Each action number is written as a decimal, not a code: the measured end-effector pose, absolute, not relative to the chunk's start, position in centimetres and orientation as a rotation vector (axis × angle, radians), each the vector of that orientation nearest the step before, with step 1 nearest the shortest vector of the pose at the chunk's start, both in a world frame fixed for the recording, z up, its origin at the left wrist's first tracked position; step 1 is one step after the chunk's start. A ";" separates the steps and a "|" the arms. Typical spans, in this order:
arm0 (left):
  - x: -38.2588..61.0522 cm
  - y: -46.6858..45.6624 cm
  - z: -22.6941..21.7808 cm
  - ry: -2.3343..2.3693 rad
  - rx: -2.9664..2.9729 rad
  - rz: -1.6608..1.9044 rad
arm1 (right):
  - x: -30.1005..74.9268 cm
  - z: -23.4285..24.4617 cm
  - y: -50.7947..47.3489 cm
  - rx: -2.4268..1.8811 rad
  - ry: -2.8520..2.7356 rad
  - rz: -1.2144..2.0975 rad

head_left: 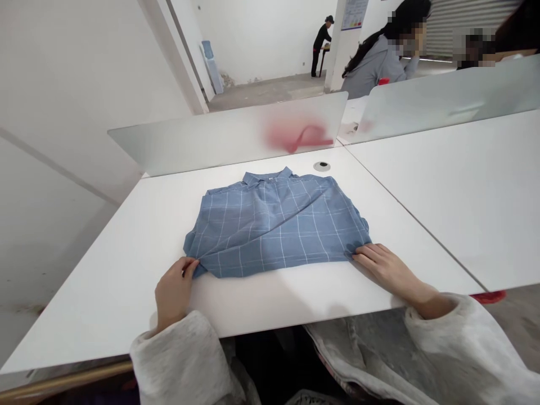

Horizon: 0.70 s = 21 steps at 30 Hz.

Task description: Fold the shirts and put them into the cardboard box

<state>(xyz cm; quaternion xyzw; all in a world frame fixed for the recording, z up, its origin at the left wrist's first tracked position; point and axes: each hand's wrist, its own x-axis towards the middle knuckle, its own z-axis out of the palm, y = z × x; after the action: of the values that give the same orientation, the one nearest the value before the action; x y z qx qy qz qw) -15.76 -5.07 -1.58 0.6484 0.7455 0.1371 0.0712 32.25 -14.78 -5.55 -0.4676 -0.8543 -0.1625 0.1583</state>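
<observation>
A blue checked shirt (274, 222) lies folded on the white table (126, 281), its collar toward the far side. My left hand (174, 292) pinches the shirt's near left corner, fingers closed on the cloth. My right hand (386, 267) rests at the near right corner, its fingertips pressed on the shirt's edge with the fingers mostly stretched out. Both my arms wear fuzzy light grey sleeves.
A frosted divider panel (228, 135) stands along the table's far edge, with a red blur behind it. A round cable hole (322, 166) sits near the collar. A second white table (464, 185) adjoins on the right. People work in the background.
</observation>
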 end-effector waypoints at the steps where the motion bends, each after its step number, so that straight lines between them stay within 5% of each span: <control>1: -15.9 -5.0 -1.3 2.225 1.920 0.391 | 32.3 -5.7 -14.8 -1.357 -2.434 -0.430; 15: -14.5 1.2 -1.6 2.311 2.226 0.051 | 32.5 -6.4 -15.5 -1.444 -2.298 -0.311; 21: -15.7 3.0 1.8 2.254 2.295 -0.163 | 31.9 -6.6 -15.3 -1.490 -2.232 -0.297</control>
<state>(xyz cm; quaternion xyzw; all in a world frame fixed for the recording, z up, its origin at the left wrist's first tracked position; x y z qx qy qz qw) -15.66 3.00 1.81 0.7120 0.6992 -0.0505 -0.0398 31.91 -15.32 -6.59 -0.5384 -0.8066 -0.1073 0.2191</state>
